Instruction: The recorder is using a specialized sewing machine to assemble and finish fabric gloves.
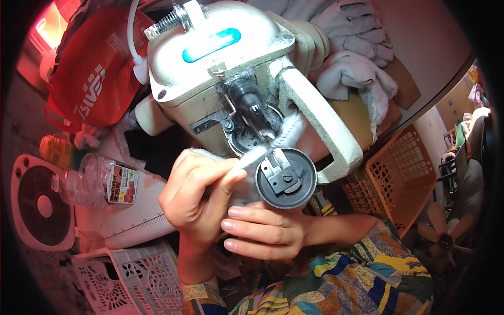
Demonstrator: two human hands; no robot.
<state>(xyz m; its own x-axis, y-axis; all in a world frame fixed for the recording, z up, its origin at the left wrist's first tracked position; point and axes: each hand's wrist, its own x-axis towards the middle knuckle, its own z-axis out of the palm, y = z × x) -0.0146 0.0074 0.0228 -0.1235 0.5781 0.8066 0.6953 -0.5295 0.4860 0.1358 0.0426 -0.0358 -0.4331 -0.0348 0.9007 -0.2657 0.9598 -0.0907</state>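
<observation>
A white sewing machine (220,63) stands before me, its needle area (257,113) dusted with lint. Soft white fabric (252,156) runs between the needle area and a round black disc (286,181) with a metal plate on it. A row of stitches shows along the fabric beyond the disc. My left hand (197,191) pinches the fabric's edge between thumb and forefinger, left of the disc. Just below the disc, my right hand (262,231) has its fingers bent and close together against the hanging fabric; its thumb is hidden.
White gloves (352,68) are heaped behind the machine. A red bag (97,73), a clear plastic jar (97,178) and a box fan (44,207) are on the left. A white basket (131,278) stands low left, an orange crate (401,178) and another fan (445,241) right.
</observation>
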